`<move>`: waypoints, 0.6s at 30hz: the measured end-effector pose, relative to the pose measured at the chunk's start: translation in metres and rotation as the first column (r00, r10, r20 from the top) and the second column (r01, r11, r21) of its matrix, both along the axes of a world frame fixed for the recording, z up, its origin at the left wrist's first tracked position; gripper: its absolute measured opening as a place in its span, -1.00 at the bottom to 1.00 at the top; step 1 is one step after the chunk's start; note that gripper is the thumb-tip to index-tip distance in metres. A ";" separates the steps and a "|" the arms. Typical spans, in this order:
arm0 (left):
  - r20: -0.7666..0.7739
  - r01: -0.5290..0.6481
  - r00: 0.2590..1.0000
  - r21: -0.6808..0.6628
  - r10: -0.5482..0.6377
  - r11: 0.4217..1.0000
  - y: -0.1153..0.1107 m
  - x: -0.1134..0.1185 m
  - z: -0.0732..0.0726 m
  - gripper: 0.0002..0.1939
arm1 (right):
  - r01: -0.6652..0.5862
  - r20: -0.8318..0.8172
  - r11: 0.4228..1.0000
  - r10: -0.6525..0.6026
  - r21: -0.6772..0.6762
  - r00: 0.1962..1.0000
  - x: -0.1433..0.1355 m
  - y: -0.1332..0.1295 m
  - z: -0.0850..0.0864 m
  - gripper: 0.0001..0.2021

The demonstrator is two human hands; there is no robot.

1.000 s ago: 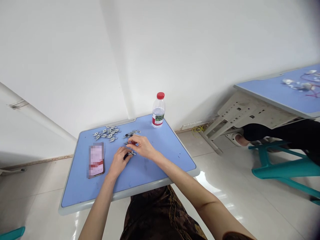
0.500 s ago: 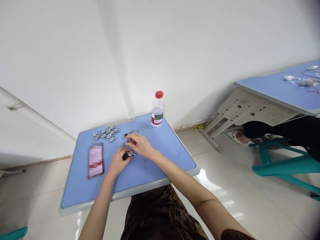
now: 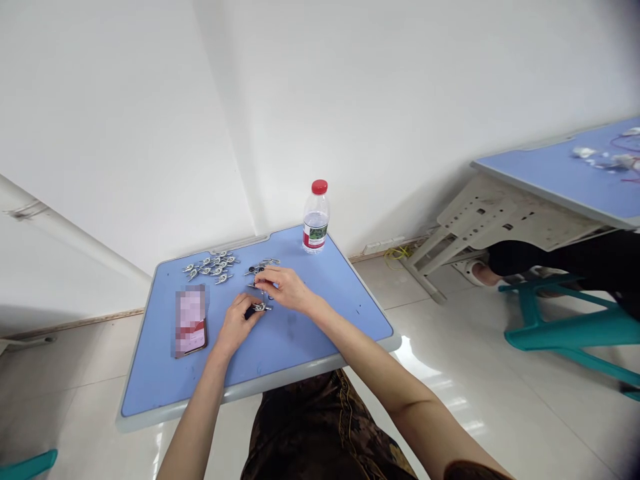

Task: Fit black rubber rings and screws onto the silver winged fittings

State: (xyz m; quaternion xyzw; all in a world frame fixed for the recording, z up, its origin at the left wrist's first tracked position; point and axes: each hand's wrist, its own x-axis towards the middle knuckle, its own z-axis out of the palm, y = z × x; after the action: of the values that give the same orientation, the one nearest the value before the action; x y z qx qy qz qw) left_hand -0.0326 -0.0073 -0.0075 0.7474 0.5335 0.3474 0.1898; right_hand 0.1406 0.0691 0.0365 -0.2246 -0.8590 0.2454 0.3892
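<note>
My left hand (image 3: pixel 239 323) rests on the blue tabletop, thumb and fingers closed on a small silvery metal fitting (image 3: pixel 259 307) with a round middle and thin prongs. Just above and to the right, my right hand (image 3: pixel 285 288) has its fingertips pinched together over that fitting. Something thin seems to reach down from the pinch, too small to make out. Behind my right hand lie several metal pieces (image 3: pixel 271 261), and dark round knobs (image 3: pixel 252 270) show beside them, partly hidden by the fingers. A group of similar silvery fittings (image 3: pixel 219 270) is spread at the back left.
A phone (image 3: pixel 191 321) lies on the left of the blue desk (image 3: pixel 320 340). At the back right corner stands a red-capped water bottle (image 3: pixel 315 227). To the right are another desk (image 3: pixel 540 175), a teal stool (image 3: pixel 560 328) and a seated person's leg (image 3: pixel 525 257).
My right hand has shifted slightly to the right and its fingers have drawn closer together, uncovering more of the dark knobs. My left hand stays in place with the fitting.
</note>
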 end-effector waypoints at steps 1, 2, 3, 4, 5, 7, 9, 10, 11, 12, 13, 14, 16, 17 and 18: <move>-0.001 0.002 1.000 0.005 -0.002 1.000 0.000 0.000 -0.001 -0.91 | 0.019 0.002 1.000 -0.019 -0.002 1.000 -0.001 0.000 -0.001 -0.89; -0.002 0.003 1.000 0.009 -0.003 1.000 0.000 -0.001 -0.002 -0.91 | 0.040 0.006 0.999 -0.040 -0.004 0.999 -0.002 -0.001 -0.003 -0.90; -0.002 0.002 1.000 0.012 -0.002 1.000 0.000 -0.001 -0.003 -0.91 | 0.061 0.013 0.998 -0.061 -0.002 0.998 -0.003 -0.002 -0.004 -0.89; -0.004 -0.001 1.000 0.013 0.001 1.000 0.000 -0.001 -0.003 -0.91 | 0.078 0.024 0.997 -0.078 0.009 0.997 -0.004 -0.003 -0.006 -0.88; -0.007 -0.006 1.000 0.013 0.006 1.000 0.000 -0.002 -0.004 -0.91 | 0.090 0.038 0.995 -0.091 0.031 0.995 -0.006 -0.005 -0.007 -0.86; -0.016 -0.023 1.000 0.008 0.024 1.000 0.000 -0.001 -0.004 -0.90 | 0.091 0.068 0.991 -0.098 0.095 0.993 -0.010 -0.008 -0.009 -0.84; -0.022 -0.037 0.999 -0.005 0.037 0.999 0.000 -0.001 -0.003 -0.90 | 0.079 0.092 0.986 -0.093 0.149 0.991 -0.014 -0.010 -0.009 -0.84; -0.021 -0.042 0.999 -0.012 0.041 0.999 0.000 -0.001 -0.003 -0.90 | 0.067 0.101 0.984 -0.084 0.166 0.991 -0.015 -0.011 -0.009 -0.85; -0.019 -0.043 0.999 -0.019 0.042 0.999 0.000 0.000 -0.003 -0.90 | 0.051 0.111 0.983 -0.071 0.177 0.991 -0.015 -0.011 -0.008 -0.85; -0.014 -0.043 0.999 -0.024 0.043 0.999 0.000 0.000 -0.002 -0.89 | 0.032 0.122 0.982 -0.055 0.185 0.991 -0.015 -0.011 -0.007 -0.84; -0.009 -0.044 0.999 -0.024 0.044 0.999 0.000 0.000 -0.002 -0.88 | 0.010 0.139 0.982 -0.037 0.187 0.990 -0.013 -0.011 -0.005 -0.82; -0.004 -0.046 0.999 -0.023 0.046 0.999 0.000 0.000 -0.002 -0.87 | -0.010 0.159 0.983 -0.020 0.185 0.987 -0.011 -0.010 -0.003 -0.81; 0.005 -0.040 0.999 -0.019 0.041 0.999 0.000 0.000 -0.002 -0.87 | -0.040 0.200 0.986 0.008 0.159 0.980 -0.007 -0.009 0.000 -0.77; 0.009 -0.034 0.999 -0.014 0.035 0.999 0.000 0.000 -0.002 -0.87 | -0.053 0.215 0.989 0.022 0.138 0.976 -0.004 -0.008 0.002 -0.74; 0.011 -0.028 1.000 -0.010 0.028 1.000 0.000 0.000 -0.002 -0.88 | -0.066 0.220 0.991 0.039 0.117 0.975 -0.003 -0.008 0.003 -0.71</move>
State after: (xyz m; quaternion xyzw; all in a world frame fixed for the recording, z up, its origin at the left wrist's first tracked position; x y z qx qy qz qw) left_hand -0.0326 -0.0069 -0.0091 0.7371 0.5445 0.3516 0.1915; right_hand 0.1378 0.0616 0.0399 -0.2027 -0.9156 0.1758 0.2995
